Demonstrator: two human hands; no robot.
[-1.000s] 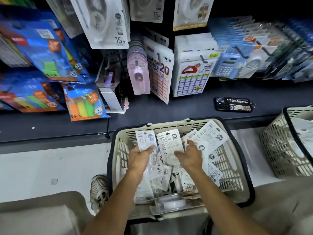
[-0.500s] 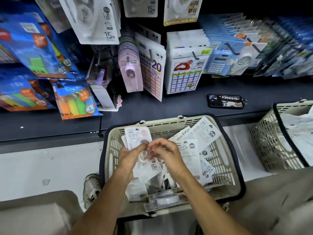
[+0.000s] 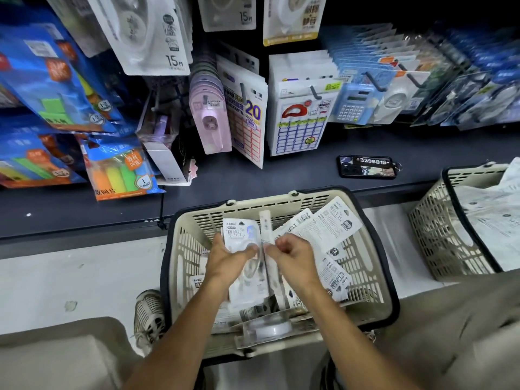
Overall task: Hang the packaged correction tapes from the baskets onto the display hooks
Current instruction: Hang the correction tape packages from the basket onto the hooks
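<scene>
hands (image 3: pixel 260 256) curled round correction tape packs (image 3: pixel 239 235) above basket (image 3: pixel 374 249)

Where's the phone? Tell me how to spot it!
Find the long dark shelf under the hanging packs. The phone lies flat on it, just behind the cream basket and toward the right. It is the only loose black thing there, with white numbers on it.

hands drawn slightly apart since half a second ago, right hand (image 3: pixel 292 256) now pinching an edge-on packet (image 3: pixel 266 229)
</scene>
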